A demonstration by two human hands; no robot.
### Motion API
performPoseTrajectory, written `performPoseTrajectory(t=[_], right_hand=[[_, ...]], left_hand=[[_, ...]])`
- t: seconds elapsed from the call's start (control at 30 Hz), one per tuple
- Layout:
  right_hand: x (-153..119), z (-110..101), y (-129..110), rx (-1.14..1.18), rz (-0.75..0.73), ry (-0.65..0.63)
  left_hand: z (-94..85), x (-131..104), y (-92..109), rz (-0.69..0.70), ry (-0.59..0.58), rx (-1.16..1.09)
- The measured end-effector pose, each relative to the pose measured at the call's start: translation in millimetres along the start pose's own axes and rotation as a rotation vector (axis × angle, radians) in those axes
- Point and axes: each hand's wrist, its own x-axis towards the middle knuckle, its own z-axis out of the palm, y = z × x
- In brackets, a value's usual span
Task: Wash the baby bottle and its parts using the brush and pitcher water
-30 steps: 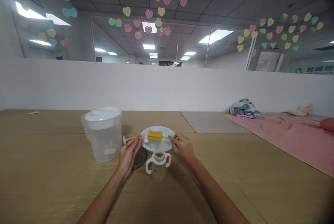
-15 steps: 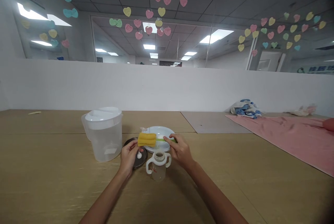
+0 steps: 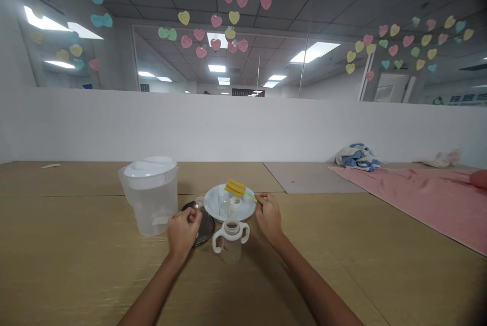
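My right hand [image 3: 269, 217] pinches the thin green handle of a yellow sponge brush [image 3: 235, 188], whose head is over the pale blue plate [image 3: 211, 195]. My left hand [image 3: 184, 229] is closed beside the plate's left edge, with a small clear piece [image 3: 200, 202] at its fingertips; its kind is unclear. A white ring [image 3: 236, 202] and a clear cap-like part [image 3: 223, 204] are on the plate. Nearest to me, between my forearms, a two-handled baby bottle [image 3: 232, 247] stands upright without a lid. A dark round dish [image 3: 206, 228] lies partly behind my left hand.
A lidded translucent pitcher [image 3: 152, 204] stands left of my left hand. Far right, a pink cloth [image 3: 414, 191] covers part of the table, with a crumpled blue and white cloth [image 3: 357, 157] behind it. A white wall [image 3: 236, 128] bounds the back.
The sponge brush has moved right and away from me, turning so its head tilts. My left hand has left the sponge and moved slightly left, now with the clear piece at its fingertips.
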Motion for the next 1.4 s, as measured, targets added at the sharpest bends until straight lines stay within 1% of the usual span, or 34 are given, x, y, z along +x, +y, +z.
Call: performPoseTrajectory(t=[0.1,0.27,0.4,0.47,0.53,0.63,0.77,0.87,1.03,1.27,1.4], right_hand=[[-0.5,4.3,3.7,-0.001,0.011,-0.008],[-1.6,10.2,9.1,0.014,-0.003,0.026],[-1.5,11.7,10.8,-0.02,0.042,-0.021],[-1.1,11.0,10.4,-0.018,0.058,-0.037],[-1.0,9.7,9.1,0.01,0.045,-0.052],[-1.7,7.3,6.2,0.012,-0.027,-0.074],[-3.0,5.2,4.5,-0.148,-0.154,-0.111],[-2.8,4.5,6.1,-0.275,-0.222,-0.142],[-1.0,1.7,6.2,-0.374,-0.244,-0.122],[2.6,-1.9,2.8,-0.352,-0.282,-0.05],[4.1,-3.9,2.3,-0.338,-0.274,-0.025]], left_hand=[[1.4,1.5,-2.0,-0.001,-0.049,0.11],[1.4,4.6,-5.8,-0.04,-0.173,0.214],[-0.4,5.1,-5.2,-0.071,-0.249,0.229],[0.0,4.5,-5.0,-0.056,-0.268,0.248],[1.6,3.9,-5.9,-0.027,-0.264,0.272],[4.5,3.4,-8.6,0.017,-0.233,0.272],[7.3,3.6,-11.3,0.08,-0.183,0.213],[8.4,3.2,-11.3,0.121,-0.154,0.184],[8.7,1.8,-10.5,0.13,-0.099,0.197],[7.1,0.7,-8.6,0.142,-0.089,0.175],[6.8,0.4,-8.1,0.16,-0.091,0.17]])
